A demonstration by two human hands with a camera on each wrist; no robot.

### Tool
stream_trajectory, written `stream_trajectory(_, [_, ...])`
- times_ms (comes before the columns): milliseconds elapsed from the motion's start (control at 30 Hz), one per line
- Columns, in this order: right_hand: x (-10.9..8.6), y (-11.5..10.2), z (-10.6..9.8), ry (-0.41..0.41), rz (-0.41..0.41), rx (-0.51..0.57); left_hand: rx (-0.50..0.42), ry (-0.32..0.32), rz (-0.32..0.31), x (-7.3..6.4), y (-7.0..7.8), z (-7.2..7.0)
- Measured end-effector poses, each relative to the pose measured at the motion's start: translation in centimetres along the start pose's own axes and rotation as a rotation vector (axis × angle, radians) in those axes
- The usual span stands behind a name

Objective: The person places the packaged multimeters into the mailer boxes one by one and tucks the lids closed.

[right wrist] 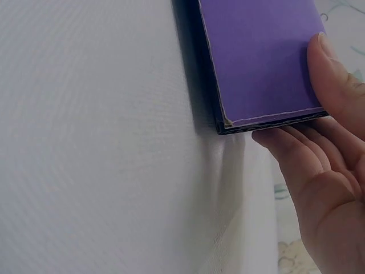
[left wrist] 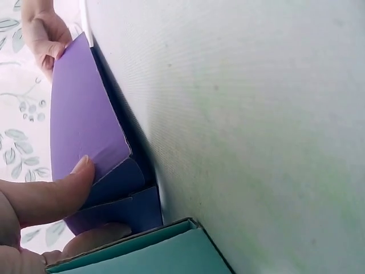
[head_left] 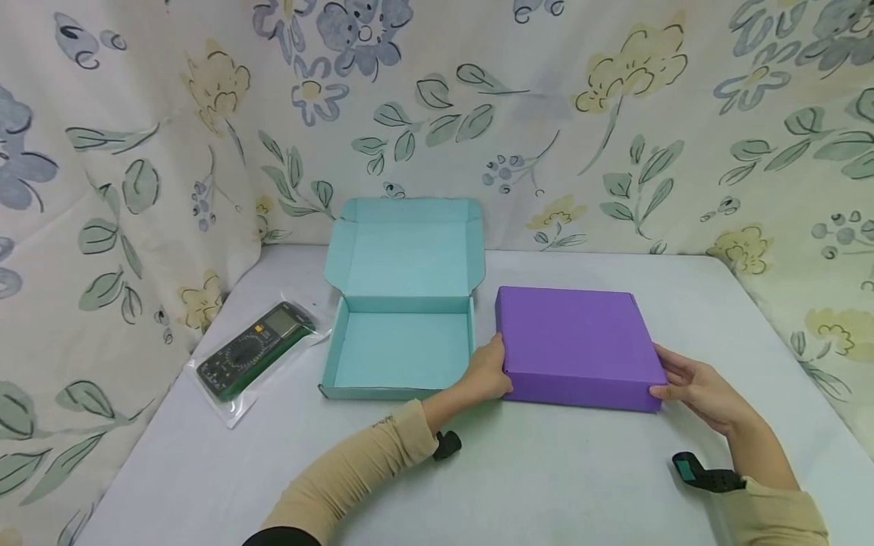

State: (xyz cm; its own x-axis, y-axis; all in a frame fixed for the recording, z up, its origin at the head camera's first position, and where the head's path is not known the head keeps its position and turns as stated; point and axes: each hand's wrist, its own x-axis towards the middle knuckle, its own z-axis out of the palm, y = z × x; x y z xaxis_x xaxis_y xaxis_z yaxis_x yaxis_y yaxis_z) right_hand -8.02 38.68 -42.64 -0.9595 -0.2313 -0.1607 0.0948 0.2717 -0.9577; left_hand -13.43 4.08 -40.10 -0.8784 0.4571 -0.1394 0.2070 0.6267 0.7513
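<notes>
A closed purple cardboard box lies flat, right of centre in the head view. At its left end my left hand grips the near corner, thumb on the front face and fingers along the side. My right hand holds the right end, its thumb against the front face and its fingers at the end side in the right wrist view. Beside my left hand stands an open teal box, lid raised at the back and nothing inside.
A digital multimeter in a clear plastic bag lies left of the teal box. White cloth covers the table. A floral curtain hangs behind and along both sides.
</notes>
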Motion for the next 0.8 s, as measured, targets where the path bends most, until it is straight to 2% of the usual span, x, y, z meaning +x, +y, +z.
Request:
stream_trajectory(333, [0.50,-0.13,-0.27,0.042,0.063,-0.014,0.081,0.096,0.032,0.24,0.07,0.30])
stream_trajectory(567, [0.71,-0.33,-0.27,0.057,0.091,-0.026,0.137,0.113,0.019,0.53,0.22,0.24])
stream_trajectory(800, [0.72,-0.31,-0.42,0.065,0.094,-0.026,0.157,0.132,0.109,0.42,-0.12,0.24])
